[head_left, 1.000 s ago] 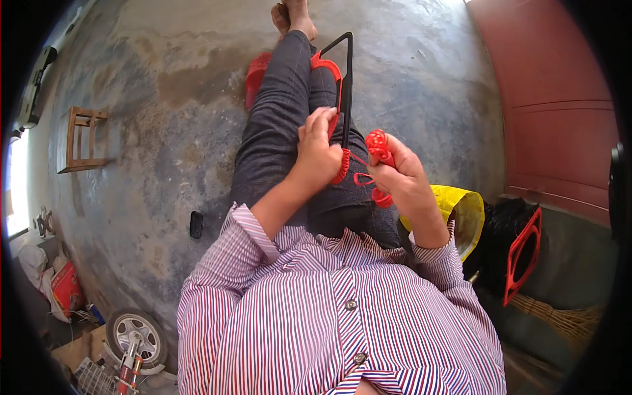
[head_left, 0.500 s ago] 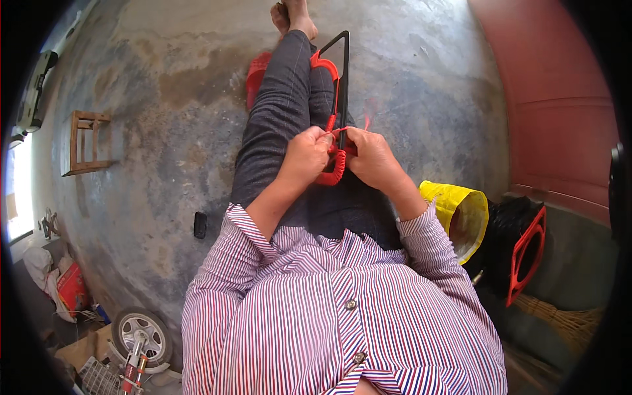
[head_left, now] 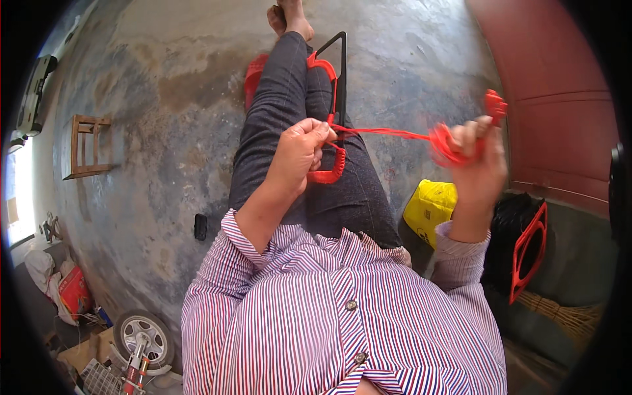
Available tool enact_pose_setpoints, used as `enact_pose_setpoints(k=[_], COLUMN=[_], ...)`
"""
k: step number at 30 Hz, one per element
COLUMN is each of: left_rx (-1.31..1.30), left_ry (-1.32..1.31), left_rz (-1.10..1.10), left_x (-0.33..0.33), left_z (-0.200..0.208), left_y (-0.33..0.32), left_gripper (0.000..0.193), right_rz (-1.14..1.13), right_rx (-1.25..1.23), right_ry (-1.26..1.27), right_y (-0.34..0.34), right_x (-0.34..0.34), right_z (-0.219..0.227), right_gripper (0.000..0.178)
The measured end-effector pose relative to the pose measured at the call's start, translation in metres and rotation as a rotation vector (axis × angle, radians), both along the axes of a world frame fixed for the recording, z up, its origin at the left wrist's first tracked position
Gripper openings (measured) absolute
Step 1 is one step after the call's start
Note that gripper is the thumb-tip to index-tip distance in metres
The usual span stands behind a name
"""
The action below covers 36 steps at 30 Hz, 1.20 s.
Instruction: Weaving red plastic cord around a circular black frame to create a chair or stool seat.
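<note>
Across my lap rests a thin black frame (head_left: 344,69), partly covered in red; its near corner carries tight turns of red cord (head_left: 340,164). My left hand (head_left: 295,151) is closed at the frame's near part, thumb and fingertips pinching the cord against it. Out to the right, my raised right hand (head_left: 479,171) is closed round a loose bundle of red cord (head_left: 446,146), blurred by motion. Doubled strands stretch taut from the bundle to the frame. What lies beneath my left fingers is hidden.
A yellow bag (head_left: 424,207) stands on the floor right of my legs, beside a black-and-red object (head_left: 526,250). A red container (head_left: 254,79) sits beyond my left leg. Farther left are a wooden stool (head_left: 92,146) and a small wheel (head_left: 143,336).
My right hand has swung from the frame out to the right, drawing the red cord into a straight line. The left hand stays at the frame, shifted slightly left.
</note>
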<state>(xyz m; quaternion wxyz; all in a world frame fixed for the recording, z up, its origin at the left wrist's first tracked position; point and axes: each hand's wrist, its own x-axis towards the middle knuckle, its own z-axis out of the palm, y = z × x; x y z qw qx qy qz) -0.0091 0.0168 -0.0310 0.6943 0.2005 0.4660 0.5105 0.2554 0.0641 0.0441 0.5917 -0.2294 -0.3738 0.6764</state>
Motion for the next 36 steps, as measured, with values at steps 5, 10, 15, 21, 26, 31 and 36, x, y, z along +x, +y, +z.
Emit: enact_pose_setpoints(k=[5,10,15,21,26,31,36], left_rx=[-0.181,-0.152,-0.280,0.229,0.869,0.243,0.433], left_ry=[0.055,-0.026,-0.179,0.662,0.994,-0.134,0.117], left_rz=[-0.051,-0.123,-0.121,-0.072,-0.200,-0.064,0.057], left_x=[0.001,0.001,0.002,0.011,0.026,0.019,-0.032], left_z=[-0.017,-0.031,-0.030,-0.040,0.026,0.036,0.017], left_y=[0.003,0.008,0.008,-0.003,-0.024,-0.028,0.002], left_gripper=[0.016,0.011,0.010,0.010,0.024,0.026,0.018], right_rz=[0.093,0.075,-0.305,-0.126,0.476,0.615,0.469], right_rx=[0.044,-0.027,-0.194,-0.448,-0.590,-0.554,-0.397], right_ry=[0.009,-0.126,0.173,0.107,-0.187,-0.222,-0.317], right_y=[-0.023,-0.065,-0.046,-0.043,-0.061,-0.047,-0.003], right_x=[0.033,0.063,0.151,0.042,-0.042,-0.073,-0.054], right_z=[0.045,0.052,-0.002,-0.040,-0.075,-0.054,-0.071], right_gripper=[0.024,0.027,0.026,0.027,0.039,0.042,0.023])
